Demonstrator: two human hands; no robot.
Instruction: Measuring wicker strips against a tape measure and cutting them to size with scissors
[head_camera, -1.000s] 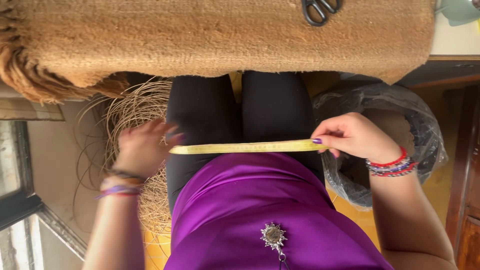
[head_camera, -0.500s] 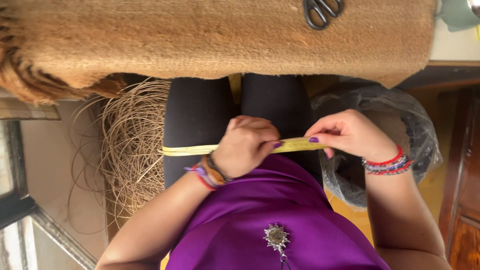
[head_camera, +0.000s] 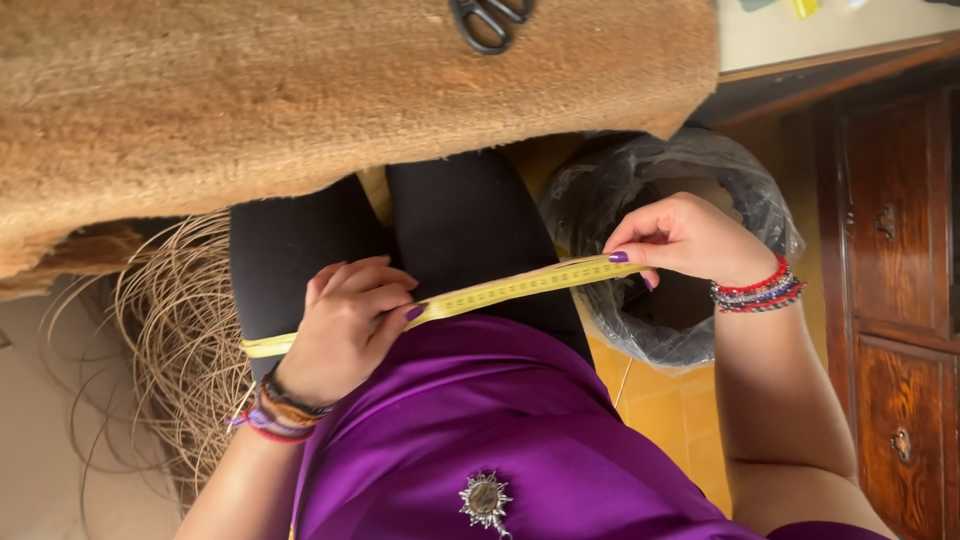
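A yellow measuring tape (head_camera: 520, 288) is stretched across the lap, over black-clad thighs (head_camera: 450, 235), just beyond the edge of a purple satin garment (head_camera: 480, 420). It rises slightly from left to right. Its right end is pinched between thumb and forefinger of the right hand (head_camera: 685, 240), whose other fingers are loosely curled. Toward the left, the tape is gripped by the left hand (head_camera: 345, 325), fingers folded over it with the thumb pressed against it; a short length of tape is seen coming out behind that hand on the left. Purple polish is worn on the nails. Red and dark beaded bracelets (head_camera: 760, 292) are worn on the right wrist, and brown and purple bands (head_camera: 280, 412) on the left. A round metal brooch (head_camera: 485, 498) is pinned on the purple garment, near the viewer.

To the left of the legs, a loose coil of thin tan fibres (head_camera: 175, 340) is seen. To the right, just beneath the right hand, a bin lined with a clear plastic bag (head_camera: 690, 180) stands on yellow floor tiles (head_camera: 670, 410). Farther off, a coarse brown woven mat (head_camera: 330, 95) is draped over the worktop (head_camera: 800, 40), with black-handled scissors (head_camera: 490, 20) lying on it. A dark wooden cabinet (head_camera: 895, 300) is seen at far right.
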